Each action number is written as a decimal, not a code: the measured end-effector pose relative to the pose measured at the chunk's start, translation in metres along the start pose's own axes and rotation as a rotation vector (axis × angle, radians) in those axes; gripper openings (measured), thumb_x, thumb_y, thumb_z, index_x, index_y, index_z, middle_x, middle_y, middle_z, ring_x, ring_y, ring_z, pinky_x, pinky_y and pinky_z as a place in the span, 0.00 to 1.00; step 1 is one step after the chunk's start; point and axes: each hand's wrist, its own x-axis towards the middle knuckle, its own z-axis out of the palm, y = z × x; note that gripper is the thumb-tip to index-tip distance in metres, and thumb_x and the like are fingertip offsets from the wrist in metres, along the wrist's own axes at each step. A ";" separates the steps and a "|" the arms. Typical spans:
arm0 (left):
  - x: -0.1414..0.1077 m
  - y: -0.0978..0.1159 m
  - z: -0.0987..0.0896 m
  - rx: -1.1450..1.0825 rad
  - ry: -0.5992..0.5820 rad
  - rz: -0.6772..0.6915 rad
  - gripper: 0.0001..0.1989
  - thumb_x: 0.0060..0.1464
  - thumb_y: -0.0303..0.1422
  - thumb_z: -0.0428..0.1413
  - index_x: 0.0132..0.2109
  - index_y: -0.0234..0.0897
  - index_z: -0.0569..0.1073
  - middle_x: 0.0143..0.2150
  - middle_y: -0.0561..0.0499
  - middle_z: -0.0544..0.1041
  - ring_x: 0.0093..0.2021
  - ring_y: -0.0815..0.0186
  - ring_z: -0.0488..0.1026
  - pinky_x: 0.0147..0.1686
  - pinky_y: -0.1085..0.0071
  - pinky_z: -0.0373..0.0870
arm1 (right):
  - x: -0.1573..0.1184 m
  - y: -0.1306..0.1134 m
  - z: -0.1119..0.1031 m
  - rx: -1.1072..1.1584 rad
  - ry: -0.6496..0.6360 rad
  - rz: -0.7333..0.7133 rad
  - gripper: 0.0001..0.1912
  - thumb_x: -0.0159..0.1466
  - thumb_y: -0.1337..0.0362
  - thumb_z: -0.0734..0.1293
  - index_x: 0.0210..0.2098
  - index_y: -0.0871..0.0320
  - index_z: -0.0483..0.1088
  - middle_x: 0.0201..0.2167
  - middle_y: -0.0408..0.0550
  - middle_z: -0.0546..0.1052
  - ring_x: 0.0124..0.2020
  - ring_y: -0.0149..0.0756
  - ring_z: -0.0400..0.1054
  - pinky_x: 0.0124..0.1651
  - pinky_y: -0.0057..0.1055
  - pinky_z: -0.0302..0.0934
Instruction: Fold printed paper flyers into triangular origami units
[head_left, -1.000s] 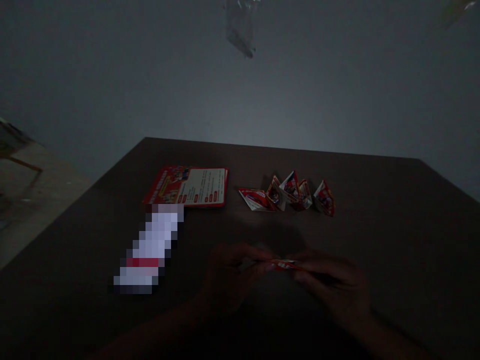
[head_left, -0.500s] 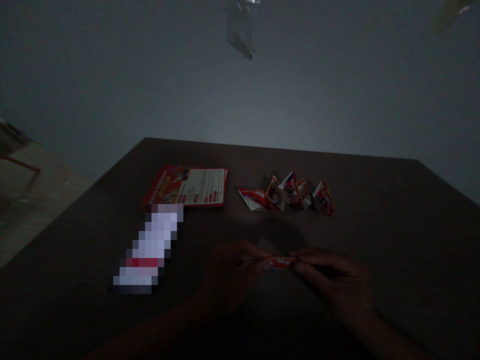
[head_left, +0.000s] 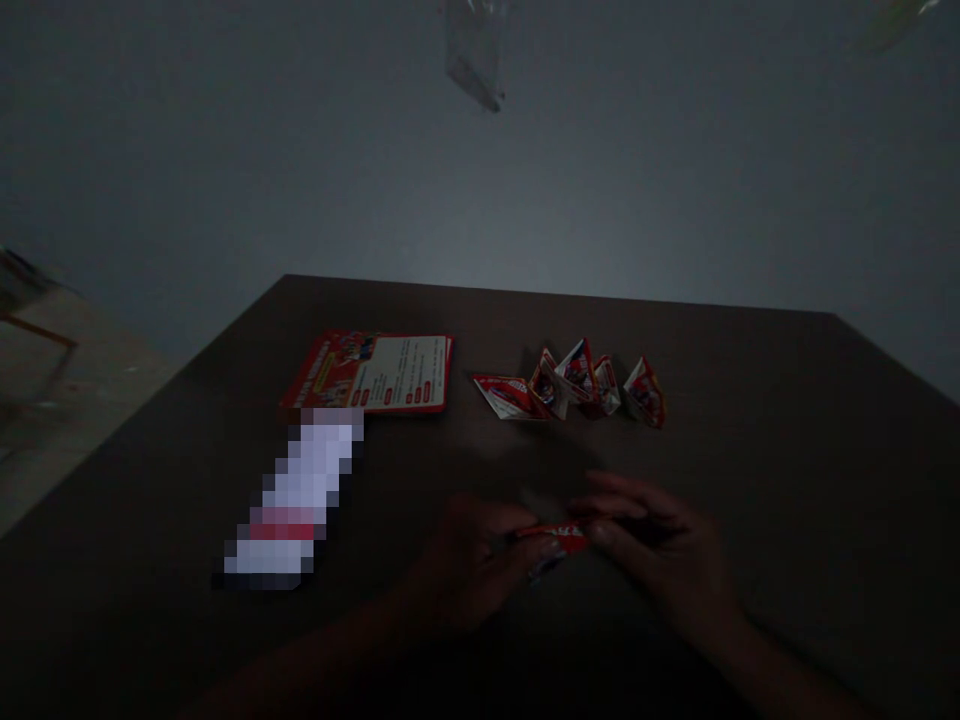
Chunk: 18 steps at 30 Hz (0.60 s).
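Observation:
A small folded piece of red printed paper (head_left: 573, 538) is held between both hands above the near part of the table. My left hand (head_left: 480, 555) pinches its left side between thumb and fingers. At its right end, my right hand (head_left: 660, 550) grips with thumb and fingertip, its upper fingers raised a little. Beyond the hands, several folded red-and-white paper pieces (head_left: 577, 375) stand in a loose row. One folded paper piece (head_left: 645, 392) sits slightly apart at the right of that row. Dim light hides the paper's exact folds.
A stack of red printed cards or sheets (head_left: 409, 375) lies at the back left of the dark table (head_left: 750, 400). Nearer is a pixelated bright oblong (head_left: 300, 500). A clear plastic bag (head_left: 474, 50) hangs on the wall behind.
The paper between my hands has tilted, and more of its lower left part shows. My right hand's upper fingers have lifted. The row and the stack stay in place.

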 end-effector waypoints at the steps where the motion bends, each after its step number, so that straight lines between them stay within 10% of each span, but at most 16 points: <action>1: -0.001 0.000 0.001 -0.013 0.025 0.000 0.14 0.58 0.35 0.53 0.28 0.33 0.76 0.20 0.56 0.71 0.21 0.74 0.64 0.21 0.80 0.55 | 0.001 0.000 0.000 -0.015 -0.011 0.013 0.11 0.51 0.64 0.74 0.36 0.53 0.78 0.27 0.45 0.82 0.26 0.37 0.77 0.27 0.25 0.73; 10: -0.003 -0.002 0.002 -0.035 -0.040 -0.034 0.12 0.54 0.35 0.54 0.27 0.33 0.74 0.22 0.55 0.72 0.24 0.72 0.66 0.26 0.78 0.58 | 0.002 0.004 -0.002 -0.026 -0.128 0.062 0.04 0.54 0.63 0.72 0.30 0.55 0.79 0.24 0.45 0.81 0.24 0.34 0.75 0.26 0.23 0.70; 18: -0.003 -0.001 0.000 -0.096 -0.008 -0.050 0.14 0.56 0.36 0.53 0.29 0.33 0.76 0.22 0.56 0.72 0.21 0.74 0.62 0.21 0.79 0.53 | 0.005 0.008 -0.003 0.020 0.018 0.060 0.07 0.49 0.65 0.75 0.29 0.56 0.77 0.24 0.44 0.79 0.24 0.32 0.73 0.26 0.22 0.68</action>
